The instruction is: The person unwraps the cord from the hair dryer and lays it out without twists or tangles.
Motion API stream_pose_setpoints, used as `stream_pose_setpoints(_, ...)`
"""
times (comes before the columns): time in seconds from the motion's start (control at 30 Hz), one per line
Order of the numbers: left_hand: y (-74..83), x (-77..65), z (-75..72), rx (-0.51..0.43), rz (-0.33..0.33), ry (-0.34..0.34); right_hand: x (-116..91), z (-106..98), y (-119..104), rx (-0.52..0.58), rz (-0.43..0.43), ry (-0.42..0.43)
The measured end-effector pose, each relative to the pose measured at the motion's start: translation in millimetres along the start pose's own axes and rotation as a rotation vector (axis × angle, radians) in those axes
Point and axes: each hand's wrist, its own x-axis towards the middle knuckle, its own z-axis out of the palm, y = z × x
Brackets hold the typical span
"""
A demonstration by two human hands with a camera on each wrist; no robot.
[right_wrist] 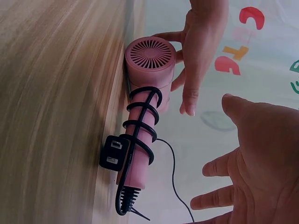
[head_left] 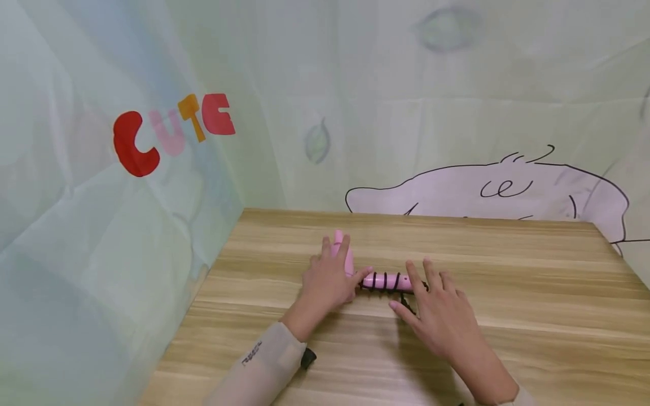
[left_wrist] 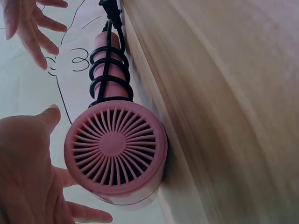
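A pink hair dryer (head_left: 388,281) lies on its side on the wooden table, its black cord (left_wrist: 112,63) coiled round the handle. In the left wrist view the round slotted grille (left_wrist: 113,143) faces the camera. My left hand (head_left: 329,279) is over the dryer's body with its fingers spread and fairly straight; whether they touch it is hard to tell. Beside the handle's end is my right hand (head_left: 444,313), fingers extended and apart, holding nothing. The black plug (right_wrist: 113,153) rests against the handle in the right wrist view.
The wooden table (head_left: 533,282) meets a pale printed backdrop (head_left: 381,113) at its back and left edges. Colourful letters (head_left: 137,144) and a line-drawn cartoon figure (head_left: 457,189) decorate it. A small black object (head_left: 307,358) shows beside the left sleeve.
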Motion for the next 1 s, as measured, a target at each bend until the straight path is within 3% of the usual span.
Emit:
stream_pose_setpoints(0.6,-1.1,11.2,3.1,-0.054,-0.002,-0.090,-1,3,-2,-0.002,-0.023,-0.010)
stream_pose_setpoints(1.0,-1.0,17.7,8.8,-0.086,-0.015,-0.087,-4,4,-4,0.023,-0.028,-0.014)
